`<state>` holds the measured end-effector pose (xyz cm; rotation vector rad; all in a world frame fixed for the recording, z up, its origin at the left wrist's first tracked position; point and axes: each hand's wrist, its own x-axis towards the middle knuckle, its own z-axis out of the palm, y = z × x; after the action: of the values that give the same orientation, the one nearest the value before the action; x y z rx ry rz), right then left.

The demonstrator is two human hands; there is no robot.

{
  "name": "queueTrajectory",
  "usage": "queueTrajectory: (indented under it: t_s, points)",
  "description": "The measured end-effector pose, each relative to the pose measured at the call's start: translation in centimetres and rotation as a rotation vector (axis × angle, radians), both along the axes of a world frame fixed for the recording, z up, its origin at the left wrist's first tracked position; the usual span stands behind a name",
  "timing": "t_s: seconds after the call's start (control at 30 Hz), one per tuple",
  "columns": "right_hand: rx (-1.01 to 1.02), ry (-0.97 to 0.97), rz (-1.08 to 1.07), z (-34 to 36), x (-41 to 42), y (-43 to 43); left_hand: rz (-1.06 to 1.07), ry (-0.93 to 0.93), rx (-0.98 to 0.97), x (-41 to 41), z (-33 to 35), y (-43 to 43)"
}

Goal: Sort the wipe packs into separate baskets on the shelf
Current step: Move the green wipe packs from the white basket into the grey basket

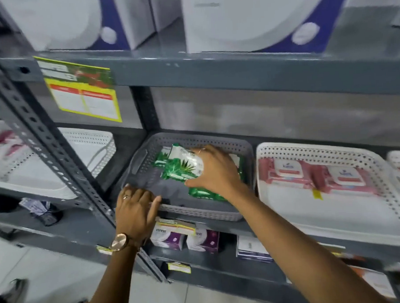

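— On the middle shelf, where does the green wipe pack (183, 168) lie from the hands?

— Inside the grey basket (217, 139), toward its back and middle, right under the right hand (215, 173). That hand is plainly the nearer one; the left hand (134, 204) sits on the basket's front-left rim, apart from the pack.

— Which way does the pack run?

— Its long axis looks slanted, from back-left to front-right, and the pack is tipped rather than flat, resting on other green packs (203, 194) below it.

— And the grip?

— The right hand's fingers are spread wide across the pack's right end, thumb along its near edge, palm down, forearm reaching in from the lower right. I judge it is holding or pressing the pack; I cannot tell whether the pack is lifted clear. The left hand is curled loosely over the rim, seemingly steadying the basket.

— The pink packs (316, 175)?

— Apart, in the white basket (321, 148) just beside, to the right.
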<state>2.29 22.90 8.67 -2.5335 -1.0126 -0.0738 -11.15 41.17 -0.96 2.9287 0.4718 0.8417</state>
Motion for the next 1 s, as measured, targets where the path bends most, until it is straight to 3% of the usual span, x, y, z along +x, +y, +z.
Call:
queueTrajectory:
  t_s: [0.17,0.37,0.53,0.7,1.0]
  points:
    - [-0.163,0.037,0.035,-2.3,1.5,7.4,-0.007,-0.118,-0.031,0.4,-1.7,1.2]
    - [-0.093,0.19,0.064,-4.3,1.7,7.5,-0.008,-0.161,-0.01,0.5,-2.3,1.2]
    - [0.125,0.162,0.022,-4.2,2.0,2.8,-0.032,-0.166,0.021,0.6,-1.9,0.8]
    - [0.201,0.082,-0.058,-3.1,2.4,-3.6,-0.07,-0.182,0.006,0.5,-1.8,-2.6]
    - [0.365,0.004,-0.314,-2.4,2.8,-18.9,-0.556,-0.076,-0.023,4.5,0.8,-20.2]
